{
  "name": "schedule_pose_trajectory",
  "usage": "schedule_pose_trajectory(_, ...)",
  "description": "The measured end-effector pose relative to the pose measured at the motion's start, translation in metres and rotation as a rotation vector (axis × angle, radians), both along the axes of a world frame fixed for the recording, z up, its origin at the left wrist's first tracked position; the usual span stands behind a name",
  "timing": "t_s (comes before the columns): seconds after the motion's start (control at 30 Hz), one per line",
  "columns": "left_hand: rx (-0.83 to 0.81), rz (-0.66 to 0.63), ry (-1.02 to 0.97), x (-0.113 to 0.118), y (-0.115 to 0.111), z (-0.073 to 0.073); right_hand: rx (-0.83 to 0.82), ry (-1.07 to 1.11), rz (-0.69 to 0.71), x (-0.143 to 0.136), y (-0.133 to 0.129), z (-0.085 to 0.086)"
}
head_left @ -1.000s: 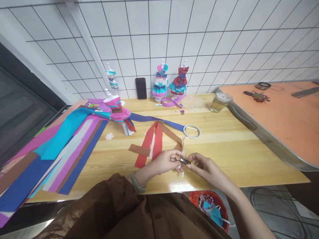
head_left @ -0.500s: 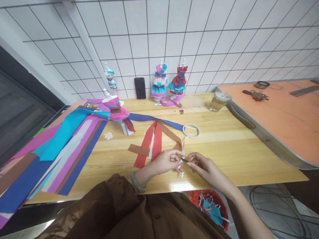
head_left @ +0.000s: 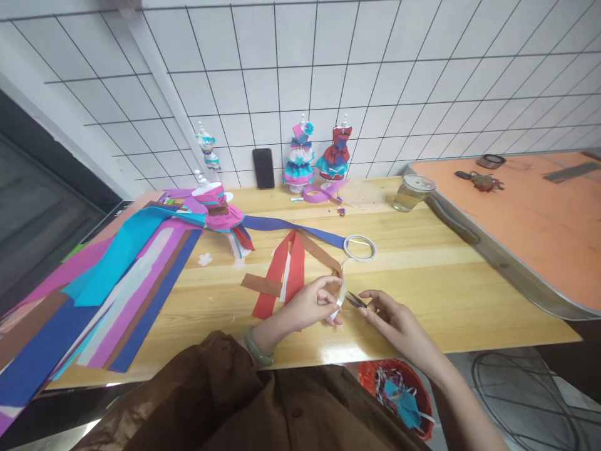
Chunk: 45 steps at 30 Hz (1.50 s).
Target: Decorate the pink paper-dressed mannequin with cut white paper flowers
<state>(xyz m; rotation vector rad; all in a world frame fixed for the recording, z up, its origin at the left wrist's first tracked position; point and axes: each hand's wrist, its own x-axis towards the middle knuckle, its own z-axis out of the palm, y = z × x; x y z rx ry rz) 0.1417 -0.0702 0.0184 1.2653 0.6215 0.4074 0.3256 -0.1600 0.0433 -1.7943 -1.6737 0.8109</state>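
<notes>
Pinched in my left hand (head_left: 320, 302) is a thin white tape strip (head_left: 342, 293), bent in a curve and leading up to the white tape roll (head_left: 361, 259), which lies flat on the table. My right hand (head_left: 389, 318) grips small dark thread snips (head_left: 357, 301). Their blades are parted and point left toward the strip, a little apart from it. Beside my left hand lie red fabric strips (head_left: 273, 279) and a brown strip (head_left: 320, 252). A blue strip (head_left: 282, 223) runs behind them to the roll.
Long coloured strips (head_left: 117, 263) cover the table's left side, by a mannequin in a pink dress (head_left: 224, 218). Small dressed mannequins (head_left: 299, 163) and a phone (head_left: 263, 168) stand by the wall. A lidded glass (head_left: 413, 193) is back right; a red bin (head_left: 425, 401) is below.
My right hand has moved slightly right with the snips, away from my left fingers. The snips' blades have parted, and the white strip now curves instead of hanging straight.
</notes>
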Motion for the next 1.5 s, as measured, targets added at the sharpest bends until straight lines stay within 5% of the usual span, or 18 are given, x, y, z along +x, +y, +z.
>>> schedule_pose_trajectory(0.37, 0.009, 0.029, 0.143, -0.018, -0.008, 0.011, 0.071, -0.576, -0.303, 0.039, 0.003, -0.051)
schedule_pose_trajectory(0.6, 0.35, -0.095, 0.229, -0.031, -0.022, 0.025, 0.291, -0.814, -0.275, 0.043, 0.006, -0.061)
schedule_pose_trajectory(0.8, 0.495, -0.081, 0.255, -0.038, -0.021, 0.028, 0.365, -0.759, -0.228, 0.031, 0.011, -0.048)
schedule_pose_trajectory(0.93, 0.512, -0.078, 0.244, -0.037, -0.019, 0.027, 0.397, -0.453, 0.16, -0.01, 0.01, -0.022)
schedule_pose_trajectory(1.03, 0.511, -0.051, 0.25, -0.034, -0.016, 0.023, 0.378, -0.402, 0.292, -0.034, 0.007, -0.01)
schedule_pose_trajectory(1.23, 0.779, 0.199, 0.403, -0.028, -0.002, 0.008, 0.405, -0.428, 0.264, -0.026, 0.003, -0.018)
schedule_pose_trajectory(1.33, 0.943, 0.194, 0.515, -0.026, 0.005, 0.001, 0.404, -0.439, 0.248, -0.019, -0.001, -0.021)
schedule_pose_trajectory(1.5, 0.948, 0.176, 0.583, -0.033, 0.012, -0.001, 0.415, -0.434, 0.234, -0.02, -0.008, -0.022)
